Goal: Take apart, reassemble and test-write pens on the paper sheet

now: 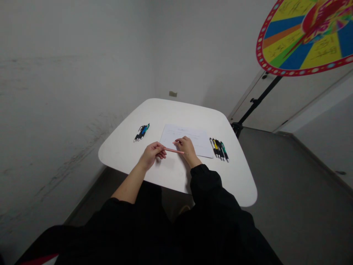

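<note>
My left hand [152, 154] is closed on a slim pink pen [175, 150], which points right with its thin tip over my right wrist. My right hand [186, 146] rests over the lower part of a white sheet of paper [198, 140]. Its thumb and fingers pinch a short pink piece [175, 142] that looks like the pen's cap; most of it is hidden. Faint writing shows on the paper.
Several dark and blue pens [142, 132] lie side by side left of the paper on the white table [121, 149]. More pens [220, 149], among them white, yellow, black and green ones, lie at its right. A colourful prize wheel [298, 44] stands at the right on a black stand.
</note>
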`<state>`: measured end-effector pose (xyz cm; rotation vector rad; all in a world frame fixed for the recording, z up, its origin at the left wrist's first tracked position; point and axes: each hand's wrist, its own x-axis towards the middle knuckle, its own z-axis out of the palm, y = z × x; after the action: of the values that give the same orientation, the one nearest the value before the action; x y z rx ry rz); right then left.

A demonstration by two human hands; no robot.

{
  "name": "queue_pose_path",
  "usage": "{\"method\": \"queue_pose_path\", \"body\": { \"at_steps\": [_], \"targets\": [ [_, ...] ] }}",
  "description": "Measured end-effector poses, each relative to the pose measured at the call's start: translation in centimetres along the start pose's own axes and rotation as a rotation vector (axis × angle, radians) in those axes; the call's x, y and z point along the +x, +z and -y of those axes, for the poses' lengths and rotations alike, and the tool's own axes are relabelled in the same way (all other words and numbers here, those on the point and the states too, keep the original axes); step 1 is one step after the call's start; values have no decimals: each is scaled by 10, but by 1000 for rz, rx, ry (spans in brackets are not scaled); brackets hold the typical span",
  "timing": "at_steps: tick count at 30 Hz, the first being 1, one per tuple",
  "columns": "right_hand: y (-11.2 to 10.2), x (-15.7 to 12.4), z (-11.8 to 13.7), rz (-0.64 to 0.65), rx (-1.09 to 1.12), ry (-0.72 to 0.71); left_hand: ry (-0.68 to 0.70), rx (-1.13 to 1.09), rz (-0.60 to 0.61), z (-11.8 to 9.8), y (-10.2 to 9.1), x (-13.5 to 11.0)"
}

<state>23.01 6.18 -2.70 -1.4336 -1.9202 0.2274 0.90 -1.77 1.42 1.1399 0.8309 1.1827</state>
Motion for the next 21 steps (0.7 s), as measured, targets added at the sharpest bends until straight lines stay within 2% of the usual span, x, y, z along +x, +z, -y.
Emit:
{"method": "queue_pose_path", "body": {
  "at_steps": [7, 13, 17, 21],
  "targets": [
    [-12, -7, 8, -151, 127, -17, -7, -4, -15, -1, 1, 0],
    [-42, -30, 25, -309, 365, 12, 0, -11, -21, -2, 1, -1],
    [-64, -53, 31, -282, 559, 63, 8, -16, -46, -1, 1, 0],
    [-72, -72, 31, -211, 692, 115, 11, -14, -81, 2, 1, 3]
  ]
}}
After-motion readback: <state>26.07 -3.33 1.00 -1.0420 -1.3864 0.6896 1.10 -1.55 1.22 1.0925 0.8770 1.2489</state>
